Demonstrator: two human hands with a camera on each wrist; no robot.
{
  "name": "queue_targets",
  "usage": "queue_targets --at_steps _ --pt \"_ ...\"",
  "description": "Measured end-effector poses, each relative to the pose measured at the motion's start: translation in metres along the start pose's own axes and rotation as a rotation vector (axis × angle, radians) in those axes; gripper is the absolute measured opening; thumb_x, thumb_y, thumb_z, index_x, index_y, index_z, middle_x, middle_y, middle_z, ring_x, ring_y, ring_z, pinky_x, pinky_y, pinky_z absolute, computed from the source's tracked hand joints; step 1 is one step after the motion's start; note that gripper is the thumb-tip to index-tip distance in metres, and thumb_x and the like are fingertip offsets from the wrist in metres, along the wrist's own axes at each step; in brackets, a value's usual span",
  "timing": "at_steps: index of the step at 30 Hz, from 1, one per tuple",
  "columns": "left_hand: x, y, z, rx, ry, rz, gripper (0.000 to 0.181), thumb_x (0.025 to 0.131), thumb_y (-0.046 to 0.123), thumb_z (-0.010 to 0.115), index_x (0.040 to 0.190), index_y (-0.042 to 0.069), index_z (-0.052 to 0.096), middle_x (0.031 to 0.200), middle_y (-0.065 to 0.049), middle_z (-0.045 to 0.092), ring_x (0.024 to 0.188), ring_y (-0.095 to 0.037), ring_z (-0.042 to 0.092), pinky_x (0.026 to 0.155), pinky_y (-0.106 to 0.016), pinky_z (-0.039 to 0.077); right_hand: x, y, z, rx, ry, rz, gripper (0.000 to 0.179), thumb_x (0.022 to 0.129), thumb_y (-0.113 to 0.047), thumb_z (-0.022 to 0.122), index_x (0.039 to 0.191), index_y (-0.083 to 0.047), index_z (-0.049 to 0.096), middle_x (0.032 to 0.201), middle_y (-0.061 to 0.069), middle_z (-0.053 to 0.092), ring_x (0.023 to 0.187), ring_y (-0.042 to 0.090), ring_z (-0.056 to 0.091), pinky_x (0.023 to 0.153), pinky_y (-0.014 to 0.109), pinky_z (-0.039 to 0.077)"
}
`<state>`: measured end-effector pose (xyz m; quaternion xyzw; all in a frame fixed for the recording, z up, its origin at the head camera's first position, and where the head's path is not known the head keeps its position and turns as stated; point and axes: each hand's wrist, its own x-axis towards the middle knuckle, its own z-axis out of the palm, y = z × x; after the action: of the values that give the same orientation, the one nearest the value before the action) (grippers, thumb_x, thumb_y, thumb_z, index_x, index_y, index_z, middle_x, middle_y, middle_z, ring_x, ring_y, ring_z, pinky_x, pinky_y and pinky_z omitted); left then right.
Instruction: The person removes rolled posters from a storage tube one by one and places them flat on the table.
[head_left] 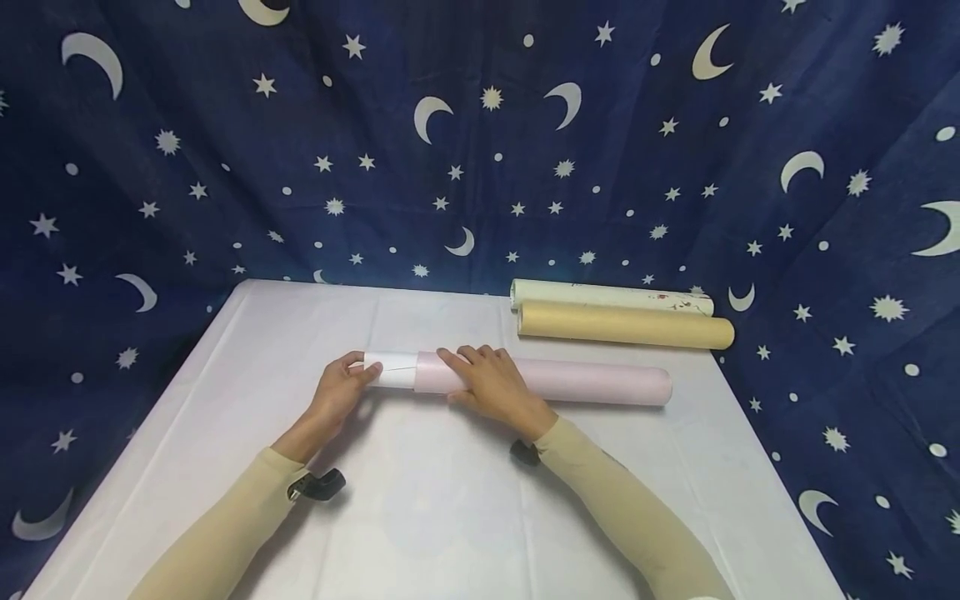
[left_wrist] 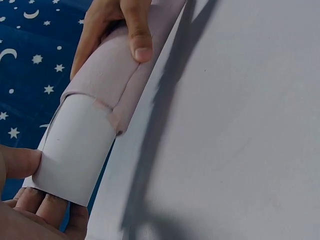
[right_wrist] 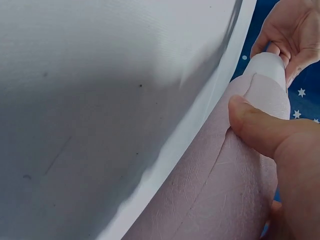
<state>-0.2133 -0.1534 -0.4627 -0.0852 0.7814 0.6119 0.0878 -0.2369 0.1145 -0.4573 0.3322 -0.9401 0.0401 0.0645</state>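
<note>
A roll of pink wallpaper (head_left: 592, 381) lies crosswise over the white table, with a white paper tube (head_left: 393, 370) sticking out of its left end. At the tube's outer end, my left hand (head_left: 339, 392) pinches it, thumb on the near side and fingers at its edge. My right hand (head_left: 491, 385) grips the pink roll near its left end, thumb along the near side and fingers over the top. In the left wrist view the roll's loose edge shows as a seam running along it, beside the white tube (left_wrist: 75, 150).
Behind the pink roll lie a yellow-tan roll (head_left: 626, 325) and a cream roll with a flower print (head_left: 600, 295), side by side at the table's back right. A dark blue curtain (head_left: 480, 167) with moons and stars hangs around the white table (head_left: 427, 500).
</note>
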Motion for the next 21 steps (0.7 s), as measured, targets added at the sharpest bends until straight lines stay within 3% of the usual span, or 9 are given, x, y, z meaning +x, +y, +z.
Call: queue_targets --at_steps 7,14,21 --pt "0.000 -0.004 -0.007 -0.004 0.008 0.000 0.048 0.099 0.029 0.058 0.135 0.000 0.049 0.128 -0.021 0.065 0.116 -0.027 0.060 0.111 -0.047 0.036 -0.002 0.004 0.003 -0.015 0.021 -0.015 0.074 0.087 -0.049 0.069 0.151 -0.029 0.036 0.131 0.002 0.059 0.108 0.027 0.058 0.085 0.042 0.045" --pt "0.001 -0.007 -0.017 0.000 0.033 -0.007 0.049 0.098 0.030 0.059 0.136 -0.001 0.048 0.130 -0.021 0.063 0.097 -0.008 0.060 0.104 -0.038 0.038 -0.006 0.008 0.002 -0.023 0.024 -0.014 0.074 0.087 -0.049 0.069 0.150 -0.029 0.036 0.131 0.001 0.059 0.109 0.027 0.058 0.086 0.043 0.045" --pt "0.001 -0.007 -0.023 -0.010 0.022 -0.010 0.053 0.098 0.031 0.060 0.138 -0.001 0.046 0.132 -0.021 0.062 0.098 -0.007 0.060 0.108 -0.041 0.039 -0.011 0.012 -0.001 -0.015 0.023 0.001 0.074 0.087 -0.048 0.070 0.150 -0.028 0.038 0.131 0.001 0.059 0.108 0.027 0.058 0.086 0.044 0.045"
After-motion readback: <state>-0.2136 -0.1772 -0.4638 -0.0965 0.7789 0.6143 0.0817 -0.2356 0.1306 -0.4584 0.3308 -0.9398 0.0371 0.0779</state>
